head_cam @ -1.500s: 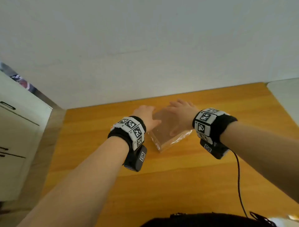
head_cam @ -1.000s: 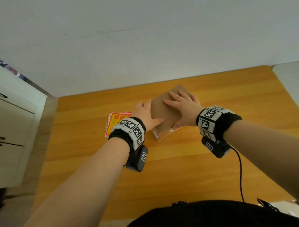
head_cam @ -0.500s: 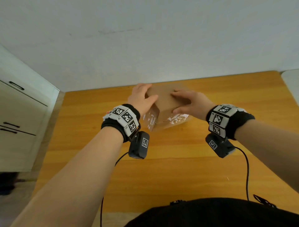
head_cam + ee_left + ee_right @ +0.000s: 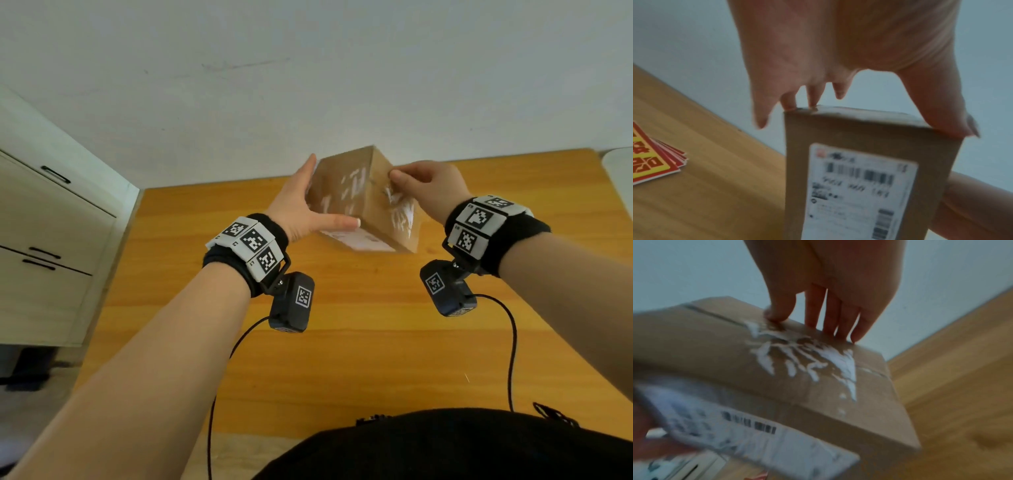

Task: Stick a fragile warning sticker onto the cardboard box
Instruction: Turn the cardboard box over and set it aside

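Left hand (image 4: 301, 209) and right hand (image 4: 428, 192) both grasp the cardboard box (image 4: 363, 202), lifted at frame centre, turning it. Next: set it down, take a sticker from the stack (image 4: 651, 160) at left.

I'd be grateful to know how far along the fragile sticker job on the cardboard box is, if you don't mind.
Done: nothing stuck yet. In hand: the left hand and right hand hold the brown cardboard box, with its white barcode label, tilted above the wooden table. Left: take one from the red-and-yellow sticker stack and press it on.
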Available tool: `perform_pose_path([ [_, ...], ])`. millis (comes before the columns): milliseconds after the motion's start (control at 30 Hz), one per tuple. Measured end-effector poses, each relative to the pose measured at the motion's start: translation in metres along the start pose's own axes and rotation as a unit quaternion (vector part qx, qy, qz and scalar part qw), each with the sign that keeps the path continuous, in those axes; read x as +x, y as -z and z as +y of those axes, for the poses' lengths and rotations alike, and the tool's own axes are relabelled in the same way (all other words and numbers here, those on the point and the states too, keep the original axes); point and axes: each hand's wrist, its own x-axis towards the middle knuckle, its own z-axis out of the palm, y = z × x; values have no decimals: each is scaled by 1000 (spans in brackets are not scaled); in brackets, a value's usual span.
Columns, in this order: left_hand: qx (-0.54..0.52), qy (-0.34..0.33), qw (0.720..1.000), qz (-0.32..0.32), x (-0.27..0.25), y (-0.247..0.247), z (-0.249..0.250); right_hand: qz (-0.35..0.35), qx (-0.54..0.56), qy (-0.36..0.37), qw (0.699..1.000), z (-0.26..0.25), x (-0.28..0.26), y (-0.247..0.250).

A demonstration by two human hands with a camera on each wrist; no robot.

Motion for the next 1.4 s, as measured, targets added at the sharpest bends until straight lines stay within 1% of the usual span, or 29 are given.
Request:
perform_pose_path([
  [67, 53, -3, 998, -14, 0, -10, 2, 5, 18, -45, 999, 5, 0, 1],
  [100, 81, -5, 997, -9, 1, -15, 2, 2, 28, -62, 998, 8, 0, 1],
  [200, 108, -13, 993, 37, 3, -28, 2, 1, 36, -66, 997, 8, -3, -1],
  [300, 107, -26, 991, 72, 4, -33, 4, -5, 51, -69, 996, 4, -3, 1],
  [400, 99, -19, 989, 106, 4, -33, 8, -54, 65, -88, 993, 1, -6, 3],
  [467, 79, 0, 988, 133, 5, -32, 10, -85, 73, -106, 988, -1, -12, 4],
  [533, 60, 36, 985, 159, 7, -33, 10, -116, 78, -118, 983, 0, -19, 4],
  [633, 19, 85, 982, 169, 10, -36, 7, -167, 82, -120, 975, 6, -23, 4],
  [667, 15, 89, 981, 172, 11, -37, 5, -174, 83, -119, 974, 7, -23, 4],
  [733, 10, 86, 980, 180, 15, -38, 3, -165, 86, -130, 974, 10, -21, 4],
  [800, 2, 79, 981, 175, 18, -40, 1, -149, 88, -151, 973, 14, -19, 1],
  [900, 19, 92, 986, 138, 18, -47, -5, -134, 69, -163, 975, 18, -18, -5],
  [967, 39, 98, 988, 115, 17, -51, -11, -138, 60, -176, 973, 19, -19, -9],
  [1133, 104, 74, 989, 79, 17, -55, -25, -152, 71, -221, 961, 16, -20, -16],
  [1233, 124, 56, 989, 60, 19, -54, -30, -157, 82, -222, 959, 16, -20, -19],
  [1300, 130, 49, 989, 50, 21, -53, -31, -152, 94, -235, 955, 17, -21, -22],
  [1400, 167, 28, 985, 35, 24, -51, -30, -141, 122, -252, 949, 19, -19, -26],
])
